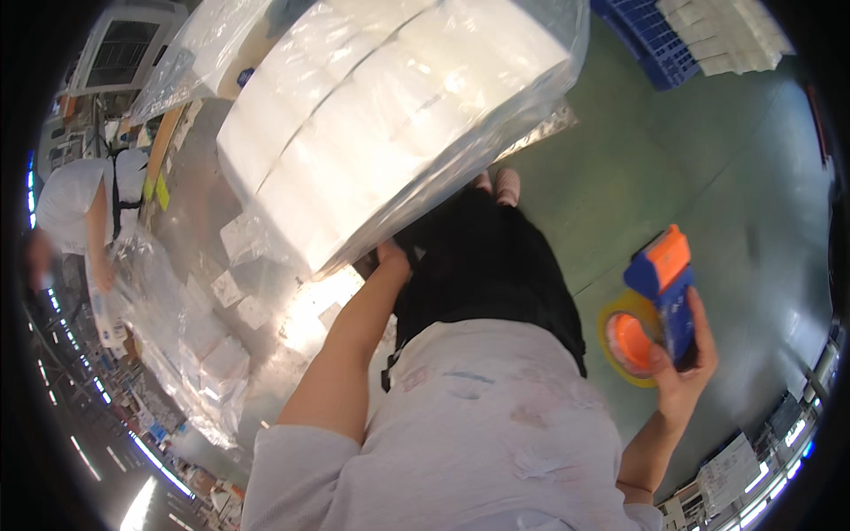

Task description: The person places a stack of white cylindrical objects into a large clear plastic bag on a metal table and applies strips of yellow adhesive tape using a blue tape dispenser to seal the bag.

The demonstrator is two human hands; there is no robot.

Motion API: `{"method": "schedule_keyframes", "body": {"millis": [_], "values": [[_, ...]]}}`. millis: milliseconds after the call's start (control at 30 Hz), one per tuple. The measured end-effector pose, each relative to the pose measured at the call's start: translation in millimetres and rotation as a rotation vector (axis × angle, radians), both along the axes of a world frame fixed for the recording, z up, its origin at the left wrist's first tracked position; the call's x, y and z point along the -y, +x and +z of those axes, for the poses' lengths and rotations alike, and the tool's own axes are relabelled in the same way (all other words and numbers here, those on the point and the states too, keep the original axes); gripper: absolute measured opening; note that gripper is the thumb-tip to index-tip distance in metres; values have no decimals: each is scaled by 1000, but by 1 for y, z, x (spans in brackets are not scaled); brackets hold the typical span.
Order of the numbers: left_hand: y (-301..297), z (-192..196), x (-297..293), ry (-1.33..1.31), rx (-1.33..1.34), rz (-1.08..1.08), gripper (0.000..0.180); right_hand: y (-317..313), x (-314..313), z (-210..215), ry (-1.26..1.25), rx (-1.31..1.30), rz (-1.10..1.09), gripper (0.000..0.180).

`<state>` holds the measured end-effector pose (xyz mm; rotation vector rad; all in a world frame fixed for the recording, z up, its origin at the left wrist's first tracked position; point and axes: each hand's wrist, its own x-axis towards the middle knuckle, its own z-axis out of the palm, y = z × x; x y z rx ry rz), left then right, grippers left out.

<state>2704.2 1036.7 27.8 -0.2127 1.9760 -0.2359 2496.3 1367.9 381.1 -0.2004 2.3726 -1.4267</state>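
My right hand (pixel 689 358) is wrapped round a blue and orange tape dispenser (pixel 673 301), held out over the green floor. On the dispenser sits a roll of yellowish tape (pixel 611 345) with an orange core. A large bundle of white stacked blocks (pixel 381 133) in clear plastic film stands in front of me. My left hand (pixel 392 255) is at the bundle's near lower edge, against the film or just beneath it. The fingers of that hand are mostly hidden, so its grip cannot be made out.
Another person (pixel 84 199) bends over a second film-covered bundle (pixel 181 327) at the left. Scattered white pieces (pixel 239 292) lie on the worktable (pixel 199 168). A blue pallet (pixel 646 44) with white stacks (pixel 722 35) stands at the far right, on the green floor (pixel 611 168).
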Motion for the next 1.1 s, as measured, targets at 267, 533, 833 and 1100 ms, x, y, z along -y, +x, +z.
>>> {"method": "schedule_keyframes", "body": {"millis": [267,533,833,1100], "values": [[-92,211,-12,902,-450,655,32,-13,38,-15,-417,219,-25,70],[-161,285,-17,1968,-93,1676,81,-15,60,-28,-384,-76,215,67],[-165,308,4,1658,-602,1367,26,-12,104,-12,-38,-622,486,65],[-157,365,146,1187,-1300,1064,20,0,129,1,62,-709,660,62]]}}
